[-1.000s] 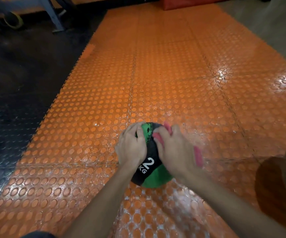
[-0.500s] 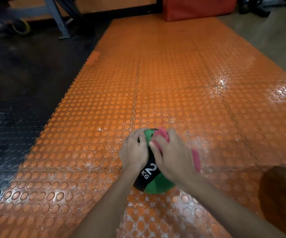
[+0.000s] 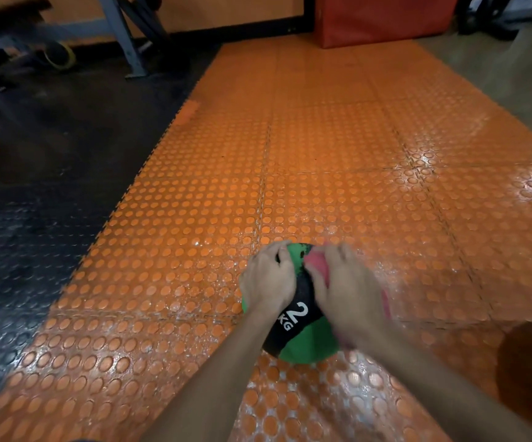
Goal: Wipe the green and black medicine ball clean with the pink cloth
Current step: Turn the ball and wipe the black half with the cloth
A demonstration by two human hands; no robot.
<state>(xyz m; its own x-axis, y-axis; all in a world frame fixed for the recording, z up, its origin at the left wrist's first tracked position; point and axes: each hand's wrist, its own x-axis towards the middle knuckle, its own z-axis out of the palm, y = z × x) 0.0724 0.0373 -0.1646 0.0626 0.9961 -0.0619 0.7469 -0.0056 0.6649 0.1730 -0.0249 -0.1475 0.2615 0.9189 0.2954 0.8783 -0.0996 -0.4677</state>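
The medicine ball (image 3: 303,342) rests on the orange studded mat (image 3: 338,186), low in the view and a little right of centre. Its near side shows a green lower panel and a black band printed with a white "2 KG"; more green, flecked with black, shows at the top between the two hands.

The left hand (image 3: 266,282) lies over the ball's upper left side, its fingers curled round the curve and gripping it. The right hand (image 3: 347,291) covers the upper right side, its fingers bent over the pink cloth (image 3: 317,264) and pressing it against the ball. The cloth is bunched under the palm. One fold shows by the fingertips and another edge peeks out past the outer side of the hand. This hand is slightly blurred. Both forearms reach in from the bottom edge.

The orange mat is glossy and made of joined tiles. A black studded mat (image 3: 19,234) borders it on the left. At the far end stands a red padded block (image 3: 382,17), and the grey legs of a metal frame (image 3: 121,36) stand on the dark floor at upper left.
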